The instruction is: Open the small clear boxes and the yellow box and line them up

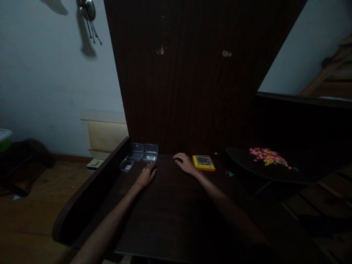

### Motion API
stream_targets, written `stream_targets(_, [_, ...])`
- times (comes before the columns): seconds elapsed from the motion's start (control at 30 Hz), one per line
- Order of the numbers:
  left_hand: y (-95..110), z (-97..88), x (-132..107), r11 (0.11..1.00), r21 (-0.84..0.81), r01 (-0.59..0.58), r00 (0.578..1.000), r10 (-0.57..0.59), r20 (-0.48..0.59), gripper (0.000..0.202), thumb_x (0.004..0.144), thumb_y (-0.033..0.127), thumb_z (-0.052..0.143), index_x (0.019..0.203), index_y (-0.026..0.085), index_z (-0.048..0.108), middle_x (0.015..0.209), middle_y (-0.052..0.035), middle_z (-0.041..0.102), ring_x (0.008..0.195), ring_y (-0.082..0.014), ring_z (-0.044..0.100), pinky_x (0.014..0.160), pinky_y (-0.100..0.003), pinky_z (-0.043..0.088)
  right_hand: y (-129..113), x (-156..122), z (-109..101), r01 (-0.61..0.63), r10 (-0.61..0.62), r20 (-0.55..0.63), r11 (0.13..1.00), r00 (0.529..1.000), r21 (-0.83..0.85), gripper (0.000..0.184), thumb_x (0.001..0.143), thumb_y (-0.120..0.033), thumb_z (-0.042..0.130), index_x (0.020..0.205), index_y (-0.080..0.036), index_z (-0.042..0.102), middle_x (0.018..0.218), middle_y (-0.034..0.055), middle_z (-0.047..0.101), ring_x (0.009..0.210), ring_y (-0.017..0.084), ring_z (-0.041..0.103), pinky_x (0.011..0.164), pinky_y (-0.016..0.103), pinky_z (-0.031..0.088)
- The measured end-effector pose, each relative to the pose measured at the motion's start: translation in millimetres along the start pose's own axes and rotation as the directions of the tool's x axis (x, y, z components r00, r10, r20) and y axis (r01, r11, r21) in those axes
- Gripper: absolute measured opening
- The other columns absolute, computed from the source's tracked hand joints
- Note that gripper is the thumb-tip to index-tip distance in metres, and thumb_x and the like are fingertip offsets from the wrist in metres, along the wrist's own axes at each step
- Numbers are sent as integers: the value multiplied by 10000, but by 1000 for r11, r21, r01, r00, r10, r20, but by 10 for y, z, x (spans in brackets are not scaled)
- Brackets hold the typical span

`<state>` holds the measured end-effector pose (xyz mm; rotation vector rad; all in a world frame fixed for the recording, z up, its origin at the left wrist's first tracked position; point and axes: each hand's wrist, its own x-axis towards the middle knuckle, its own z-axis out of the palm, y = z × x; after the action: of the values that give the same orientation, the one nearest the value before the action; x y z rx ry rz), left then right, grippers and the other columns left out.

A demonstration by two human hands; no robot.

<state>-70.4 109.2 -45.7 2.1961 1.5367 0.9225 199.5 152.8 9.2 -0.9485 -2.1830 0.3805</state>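
Clear plastic boxes point(143, 152), lids open, beside left hand point(145, 175); dim light.

I sit in a dim home room: dark wooden desk point(170, 205), plank floor point(33, 205), pale wall point(49, 80) hung with metal utensils point(88, 14), wooden stairs point(330, 73) at right.

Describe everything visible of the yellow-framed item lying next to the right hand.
The yellow-framed tray is a flat rectangular piece with a bright yellow-orange rim, plastic by its look, around a dark inner panel whose detail is too dim to read. It lies flat on the dark wooden desk, close to the upright back panel, tilted slightly. The right hand rests palm down just to its left, close by; contact cannot be told. Nothing lies on it.
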Motion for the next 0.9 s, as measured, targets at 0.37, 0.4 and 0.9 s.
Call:
stream_targets(0.37, [41, -124, -32, 993, -116, -32, 995, 21, -100, 153, 865, 289, 501, 899, 190, 611, 1025, -117, 690, 1001, -269, 655, 940, -422, 517, 652, -233, -1222, -281, 490, 312, 802, 814, -526, 747, 673, -87, 741, 1382, -199, 535, 1280, 143, 564, 1163, 299, 490, 976, 410, 408])
stream_targets(0.4, [50, -135, -37, 993, -120, -23, 995, 11, -97, 160, 866, 284, 501, 936, 187, 608, 1011, -110, 690, 983, -261, 657, 921, -408, 524, 650, -219, -1235, -295, 528, 347, 788, 775, -540, 794, 676, -99, 740, 1422, -206, 490, 1305, 142, 548, 1183, 306, 483, 980, 417, 407])
stream_targets(0.9, [27, -94, -58, 991, -60, -123, 985, 115, -125, 264, 889, 226, 533, 1133, 163, 610, 1103, -117, 661, 1039, -253, 615, 949, -430, 504, 432, -53, -1271, -253, 435, 342, 848, 833, -465, 710, 731, -177, 721, 1400, -187, 485, 1286, 108, 577, 1152, 268, 544, 986, 364, 432])
